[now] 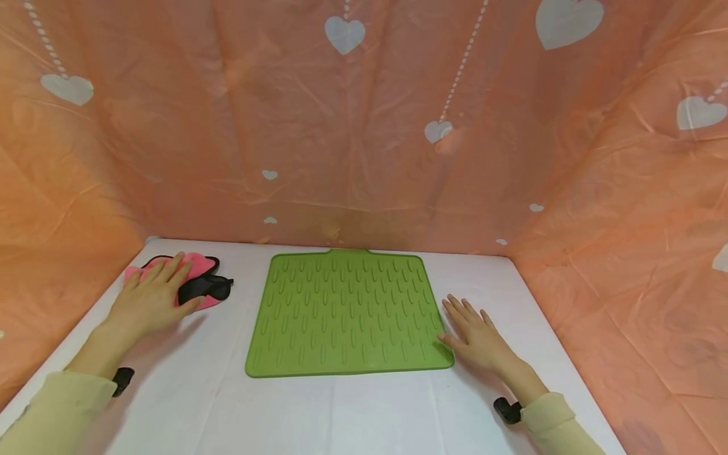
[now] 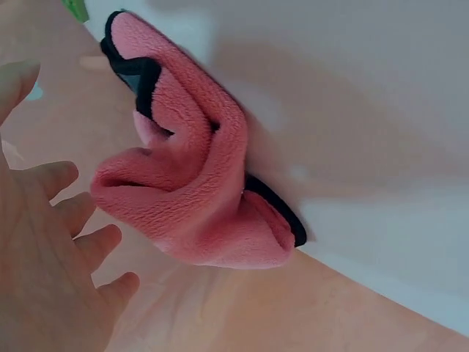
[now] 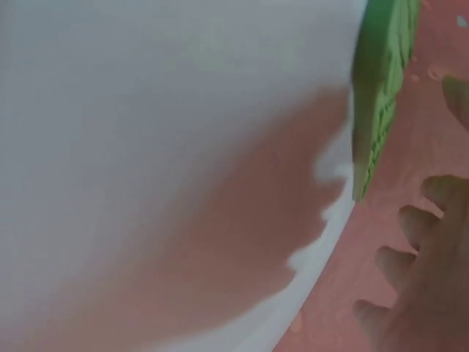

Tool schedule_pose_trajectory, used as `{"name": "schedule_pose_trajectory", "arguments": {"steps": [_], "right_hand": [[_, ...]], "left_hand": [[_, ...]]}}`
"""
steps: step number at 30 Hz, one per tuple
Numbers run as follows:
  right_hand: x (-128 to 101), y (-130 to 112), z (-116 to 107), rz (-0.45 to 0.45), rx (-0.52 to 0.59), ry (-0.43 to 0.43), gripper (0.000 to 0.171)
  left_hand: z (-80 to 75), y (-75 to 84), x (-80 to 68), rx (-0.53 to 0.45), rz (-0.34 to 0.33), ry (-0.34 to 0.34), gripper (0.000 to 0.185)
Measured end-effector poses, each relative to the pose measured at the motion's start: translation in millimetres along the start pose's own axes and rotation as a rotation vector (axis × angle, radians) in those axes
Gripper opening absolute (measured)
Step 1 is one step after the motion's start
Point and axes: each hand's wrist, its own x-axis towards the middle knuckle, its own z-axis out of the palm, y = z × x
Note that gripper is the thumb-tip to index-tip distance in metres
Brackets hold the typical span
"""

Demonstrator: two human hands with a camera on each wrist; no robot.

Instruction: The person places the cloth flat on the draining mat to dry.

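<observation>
A crumpled pink cloth with black trim lies at the table's far left. My left hand reaches over its near side with straight, spread fingers. In the left wrist view the cloth is bunched into folds, and the left hand hovers close beside it, gripping nothing. A green ribbed silicone mat lies flat in the middle. My right hand rests flat on the table, with its thumb at the mat's near right corner. The right wrist view shows the mat's edge and the right hand with straight fingers.
The white table is walled at the back and both sides by an orange sheet printed with white hearts. A black strap shows on each wrist, below pale yellow sleeves.
</observation>
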Motion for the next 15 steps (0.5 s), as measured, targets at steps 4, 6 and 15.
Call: {"name": "schedule_pose_trajectory", "arguments": {"steps": [4,6,15], "right_hand": [[-3,-4,3,-0.035,0.011,-0.063,0.077],[-4,-5,5,-0.050,0.016,-0.085,0.077],[-6,-4,9,-0.084,0.019,-0.171,0.077]], "left_hand": [[1.5,-3.9,4.0,-0.016,-0.003,-0.032,0.091],[3.2,-6.2,5.4,-0.023,-0.005,-0.043,0.091],[18.0,-13.9,12.8,-0.042,0.033,-0.063,0.089]]}}
